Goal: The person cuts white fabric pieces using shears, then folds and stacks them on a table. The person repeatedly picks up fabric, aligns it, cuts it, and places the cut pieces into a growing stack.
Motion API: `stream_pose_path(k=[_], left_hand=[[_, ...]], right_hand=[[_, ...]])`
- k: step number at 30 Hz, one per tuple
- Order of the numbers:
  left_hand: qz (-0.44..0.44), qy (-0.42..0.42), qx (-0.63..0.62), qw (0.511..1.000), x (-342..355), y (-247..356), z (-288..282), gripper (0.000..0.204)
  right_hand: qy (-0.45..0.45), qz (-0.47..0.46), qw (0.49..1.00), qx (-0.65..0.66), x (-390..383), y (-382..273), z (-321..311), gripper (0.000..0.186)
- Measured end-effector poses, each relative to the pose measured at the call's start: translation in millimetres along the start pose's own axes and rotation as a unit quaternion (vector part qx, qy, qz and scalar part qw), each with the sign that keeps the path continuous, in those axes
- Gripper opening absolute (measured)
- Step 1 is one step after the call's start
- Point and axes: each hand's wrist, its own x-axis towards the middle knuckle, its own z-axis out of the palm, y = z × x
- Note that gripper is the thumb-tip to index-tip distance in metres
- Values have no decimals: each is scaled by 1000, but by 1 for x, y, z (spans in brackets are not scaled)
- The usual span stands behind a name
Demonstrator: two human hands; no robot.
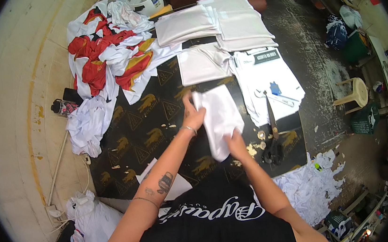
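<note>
Both hands, the left hand [195, 116] at its upper edge and the right hand [235, 143] at its lower edge, grasp a white cloth piece [219, 118] (held just left of the scissors [272, 131]) above the black surface [148, 140].

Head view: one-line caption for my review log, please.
Both hands, left hand and right hand, hold a white cloth piece over a black patterned table, scissors alongside, white stacks beyond.
</note>
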Motion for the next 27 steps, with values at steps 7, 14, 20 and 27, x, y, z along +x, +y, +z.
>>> stream_pose_path(k=[7, 14, 20, 27], left_hand=[[221, 184, -30, 957, 217, 157, -83, 44], [183, 263, -186, 929, 333, 155, -67, 69], [-85, 67, -112, 988, 335, 23, -72, 80], [50, 0, 223, 973, 109, -99, -205, 33]], right_hand=[[-34, -224, 931, 286, 255, -229, -69, 40], [-22, -257, 939, 228, 428, -323, -72, 52], [62, -278, 916, -282, 478, -193, -114, 50], [107, -324, 863, -372, 449, -121, -147, 26]])
